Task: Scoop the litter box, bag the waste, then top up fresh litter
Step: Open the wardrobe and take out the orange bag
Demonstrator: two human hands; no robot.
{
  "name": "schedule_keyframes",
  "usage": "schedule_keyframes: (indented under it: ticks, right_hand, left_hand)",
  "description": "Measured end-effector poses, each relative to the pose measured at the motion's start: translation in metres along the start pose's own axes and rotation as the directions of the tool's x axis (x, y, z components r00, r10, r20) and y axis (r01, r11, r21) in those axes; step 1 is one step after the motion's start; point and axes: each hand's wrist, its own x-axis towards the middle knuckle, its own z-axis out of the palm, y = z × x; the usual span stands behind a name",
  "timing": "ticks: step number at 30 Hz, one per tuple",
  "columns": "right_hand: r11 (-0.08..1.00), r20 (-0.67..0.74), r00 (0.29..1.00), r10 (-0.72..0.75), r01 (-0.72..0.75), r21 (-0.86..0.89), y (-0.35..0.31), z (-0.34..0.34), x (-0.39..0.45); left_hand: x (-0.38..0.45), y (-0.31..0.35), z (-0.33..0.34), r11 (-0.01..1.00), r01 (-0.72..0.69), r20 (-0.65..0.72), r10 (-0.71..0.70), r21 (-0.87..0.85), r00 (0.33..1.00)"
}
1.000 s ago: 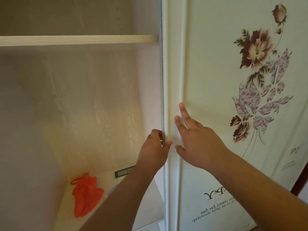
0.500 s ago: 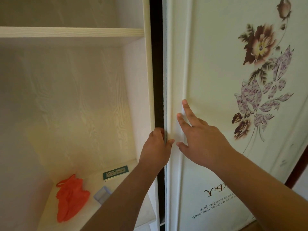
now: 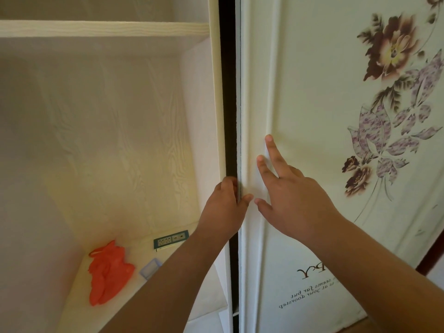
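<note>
Both hands are up at the wardrobe. The left hand (image 3: pixel 224 207) is curled round the edge of the sliding door (image 3: pixel 312 92), fingers hooked behind it and thumb on the front face, gripping that edge. Just beside it, the right hand (image 3: pixel 292 195) lies flat on the door's cream panel, fingers straight and spread, fingertips (image 3: pixel 269 138) pressing near the raised moulding strip, holding nothing.

Between the door edge and the cabinet's upright side panel (image 3: pixel 215 92) there is a narrow dark gap (image 3: pixel 227 92). The door carries a printed flower pattern (image 3: pixel 394 49) at the upper right and some lettering (image 3: pixel 310 292) lower down, mirrored and hard to read.

Inside the open compartment on the left, a pale wood-grain shelf (image 3: pixel 103 28) runs across the top. Down on the compartment floor (image 3: pixel 72 308) lies a crumpled orange bag (image 3: pixel 108 275), lying loose with its handle loop toward the back wall. Near it, to the right, sits a small light-blue object (image 3: pixel 150 267), partly hidden by the left forearm; I cannot tell what it is. Behind that, against the back wall, a green-edged strip of sockets (image 3: pixel 171 239) lies flat.

No litter box, scoop or litter is anywhere in view.
</note>
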Motion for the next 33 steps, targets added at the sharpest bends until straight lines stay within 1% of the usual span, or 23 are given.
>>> schedule_keyframes:
  ticks: [3,6,8,11,15,17,19,22,24,26,33]
  right_hand:
    - [1.0,-0.016,1.0,0.01,-0.01,0.025,0.004,-0.002,-0.001]
    - [0.997,-0.078,0.996,0.05,-0.046,0.059,0.005,-0.004,0.0]
    - [0.995,-0.122,0.991,0.045,-0.034,0.098,-0.002,-0.003,0.0]
    - [0.988,-0.129,0.991,-0.044,0.062,0.141,-0.024,0.01,0.001]
    - [0.959,-0.11,0.982,-0.156,0.177,0.222,-0.062,0.042,0.002]
    - [0.937,-0.076,0.98,-0.183,0.197,0.287,-0.078,0.053,0.006]
    - [0.924,-0.012,0.981,-0.195,0.188,0.334,-0.093,0.06,0.012]
    - [0.91,0.07,0.971,-0.227,0.186,0.369,-0.119,0.086,0.017]
    - [0.908,0.123,0.961,-0.246,0.185,0.375,-0.137,0.105,0.02]
    - [0.91,0.178,0.953,-0.247,0.166,0.379,-0.153,0.124,0.023]
    - [0.924,0.358,0.898,-0.257,0.12,0.363,-0.219,0.177,0.034]
  left_hand:
    - [0.0,-0.002,-0.005,1.0,-0.026,0.033,0.027,-0.008,0.999]
    - [-0.006,-0.008,-0.019,0.998,-0.062,0.009,0.062,0.026,0.998]
    - [-0.013,-0.017,-0.034,0.996,-0.049,-0.014,0.05,0.07,0.999]
    - [-0.029,-0.044,-0.059,0.988,0.037,-0.06,-0.028,0.149,0.998]
    - [-0.064,-0.089,-0.089,0.947,0.187,-0.098,-0.167,0.259,0.981]
    - [-0.083,-0.11,-0.102,0.919,0.274,-0.133,-0.245,0.283,0.96]
    - [-0.099,-0.128,-0.116,0.887,0.356,-0.171,-0.317,0.295,0.933]
    - [-0.122,-0.163,-0.128,0.842,0.454,-0.204,-0.409,0.292,0.89]
    - [-0.137,-0.186,-0.136,0.793,0.512,-0.205,-0.469,0.331,0.859]
    - [-0.146,-0.208,-0.142,0.761,0.539,-0.185,-0.508,0.36,0.841]
    - [-0.158,-0.283,-0.169,0.716,0.597,-0.084,-0.613,0.362,0.786]
